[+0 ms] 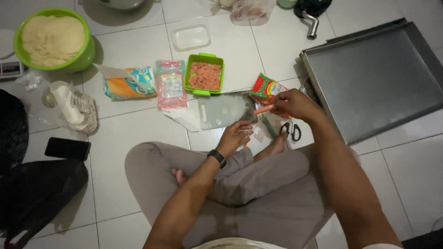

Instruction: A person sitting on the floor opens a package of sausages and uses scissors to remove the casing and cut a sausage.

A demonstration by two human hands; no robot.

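Head view: right hand (295, 103) pinches sausage (264, 109) above cutting board (221, 110)

There is 1 view only, from a camera worn on the person's head, looking steeply down past the chest onto crossed legs and the tiled floor (138, 133) in front. It sits close: the forearms fill the lower half of the picture, with the left hand (235, 137) and right hand (293, 104) near the middle. The far edge reaches a green bowl (85, 53) at upper left and a metal tray (378, 78) at right.
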